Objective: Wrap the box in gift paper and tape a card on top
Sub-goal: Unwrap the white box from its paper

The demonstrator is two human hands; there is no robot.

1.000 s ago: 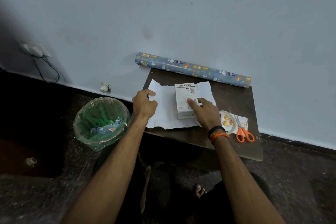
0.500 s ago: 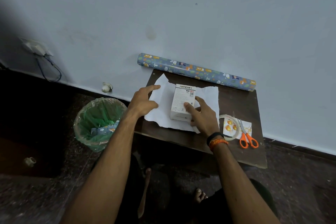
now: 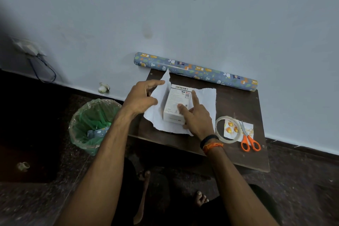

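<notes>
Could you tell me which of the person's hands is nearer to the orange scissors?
Right. The right hand rests on the box, just left of the scissors; the left hand lifts the paper's far-left edge.

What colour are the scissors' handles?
Orange. The scissors lie at the table's right end, seen in the head view.

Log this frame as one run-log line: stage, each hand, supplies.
stage: first fold | left hand: lifting paper sheet edge | right hand: steadying Portronics box | idle: tape roll, scissors, card
</notes>
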